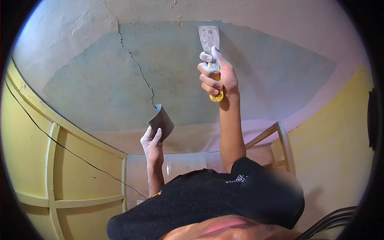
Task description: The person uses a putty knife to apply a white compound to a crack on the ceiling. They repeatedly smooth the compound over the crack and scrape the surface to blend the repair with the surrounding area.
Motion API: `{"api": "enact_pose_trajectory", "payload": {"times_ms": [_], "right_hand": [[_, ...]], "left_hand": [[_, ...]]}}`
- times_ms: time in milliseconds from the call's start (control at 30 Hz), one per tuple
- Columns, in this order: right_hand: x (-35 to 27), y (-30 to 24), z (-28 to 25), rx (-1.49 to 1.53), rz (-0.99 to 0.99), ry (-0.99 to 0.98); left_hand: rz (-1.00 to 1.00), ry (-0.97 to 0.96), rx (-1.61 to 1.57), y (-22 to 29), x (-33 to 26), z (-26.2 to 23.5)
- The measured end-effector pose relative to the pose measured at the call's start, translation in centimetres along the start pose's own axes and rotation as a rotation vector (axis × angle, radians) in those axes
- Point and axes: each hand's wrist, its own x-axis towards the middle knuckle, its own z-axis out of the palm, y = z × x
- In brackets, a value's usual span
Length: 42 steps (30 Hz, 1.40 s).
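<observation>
My right hand (225, 76) is wrapped round the yellow handle of a putty knife (209, 37), whose wide blade points up and is smeared with whitish residue. The blade is in front of the upper part of a grey-blue painted area; whether it touches the surface I cannot tell. Lower and to the left, my left hand (153, 146) pinches a bent, flexible dark grey sheet (163, 125) between thumb and fingers. Its upper corner overlaps the lower end of a jagged crack (140, 71) running down the painted area (96, 80). White dust coats the fingers of both hands.
Yellow panelling (28, 140) with wooden battens stands at the left, crossed by a thin black cable (76, 156). Behind my right arm is a wooden frame (285, 144) beside a yellow wall (332, 152). Black cables (328, 222) curve at the lower right.
</observation>
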Motion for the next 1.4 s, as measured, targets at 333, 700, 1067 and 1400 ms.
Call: {"api": "enact_pose_trajectory", "payload": {"times_ms": [333,700,1067,1400], "right_hand": [[1.3,-1.9,0.7,-0.125,0.019,0.027],[0.7,-0.6,0.0,-0.073,0.011,-0.015],[0.9,-1.6,1.1,-0.157,0.007,0.054],[0.6,-2.2,-0.2,-0.111,-0.001,-0.023]], "left_hand": [[0.013,0.003,0.003,0.2,-0.9,0.2],[0.066,0.024,-0.026,0.3,-2.0,-0.3],[0.072,0.026,-0.020,0.5,-2.8,-0.3],[0.122,0.042,-0.003,0.5,-3.5,-0.7]]}}
